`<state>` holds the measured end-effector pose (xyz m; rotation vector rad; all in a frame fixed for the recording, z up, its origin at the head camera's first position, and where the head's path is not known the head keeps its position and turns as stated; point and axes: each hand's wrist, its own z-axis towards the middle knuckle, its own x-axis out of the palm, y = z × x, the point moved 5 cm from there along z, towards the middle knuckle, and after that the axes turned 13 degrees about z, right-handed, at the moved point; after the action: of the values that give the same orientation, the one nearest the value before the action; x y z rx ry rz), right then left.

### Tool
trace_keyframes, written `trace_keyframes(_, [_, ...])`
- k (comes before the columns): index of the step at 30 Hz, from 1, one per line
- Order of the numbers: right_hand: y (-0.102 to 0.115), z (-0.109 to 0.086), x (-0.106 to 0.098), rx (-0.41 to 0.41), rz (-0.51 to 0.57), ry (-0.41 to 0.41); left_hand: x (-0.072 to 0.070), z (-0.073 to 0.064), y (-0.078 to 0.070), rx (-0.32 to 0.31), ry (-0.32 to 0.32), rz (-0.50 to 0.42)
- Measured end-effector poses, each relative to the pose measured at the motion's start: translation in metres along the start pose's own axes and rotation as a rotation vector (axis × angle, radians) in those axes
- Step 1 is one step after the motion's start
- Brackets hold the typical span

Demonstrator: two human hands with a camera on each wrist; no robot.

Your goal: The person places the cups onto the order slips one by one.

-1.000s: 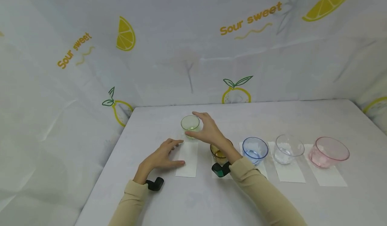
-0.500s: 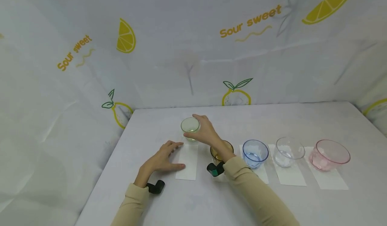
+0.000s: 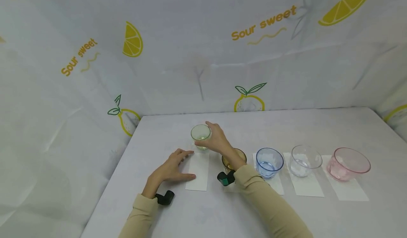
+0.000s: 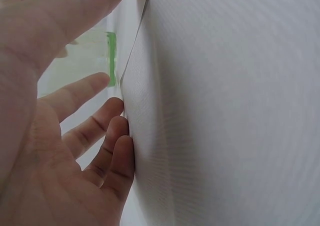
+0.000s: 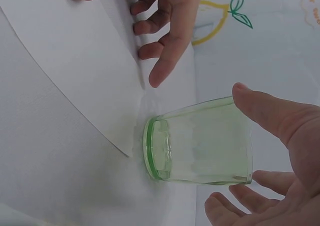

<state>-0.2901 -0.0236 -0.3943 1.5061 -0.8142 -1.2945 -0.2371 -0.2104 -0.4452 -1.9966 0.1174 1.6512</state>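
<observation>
A pale green glass (image 3: 201, 133) stands upright at the far end of a white paper strip (image 3: 198, 174). My right hand (image 3: 217, 139) holds it from the right, near the rim, thumb in front and fingers behind. The right wrist view shows the thumb at one side of the glass (image 5: 200, 141) and curled fingers at the other. My left hand (image 3: 171, 167) holds nothing and lies at the strip's left edge, thumb reaching over the paper. In the left wrist view its fingertips (image 4: 125, 151) rest on the white surface, with the green glass (image 4: 75, 66) beyond.
To the right stand an amber glass (image 3: 228, 163), partly behind my right forearm, then a blue bowl (image 3: 269, 163), a clear bowl (image 3: 303, 162) and a pink bowl (image 3: 346, 165). Paper strips (image 3: 308, 188) lie under them. A lemon-print backdrop (image 3: 178, 71) rises behind the table.
My right wrist and forearm have shifted slightly left, and the thumb and fingers sit closer about the green glass. The glass stays in place; the left hand hardly moves.
</observation>
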Motion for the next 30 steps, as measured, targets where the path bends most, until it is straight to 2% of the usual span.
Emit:
trace_keyframes(10, [-0.002, -0.001, 0.002, 0.007, 0.018, 0.012, 0.001, -0.001, -0.001, 0.027, -0.013, 0.018])
trace_keyframes(18, [0.000, -0.002, 0.000, -0.014, 0.004, -0.020, 0.002, 0.000, -0.001, 0.024, -0.010, 0.005])
trace_keyframes(25, [0.007, -0.003, -0.003, -0.049, 0.017, -0.034, 0.002, 0.001, 0.000, 0.007, -0.006, -0.004])
trace_keyframes(30, [0.014, -0.008, -0.004, -0.068, 0.032, -0.006, 0.002, 0.001, 0.001, 0.012, -0.005, -0.012])
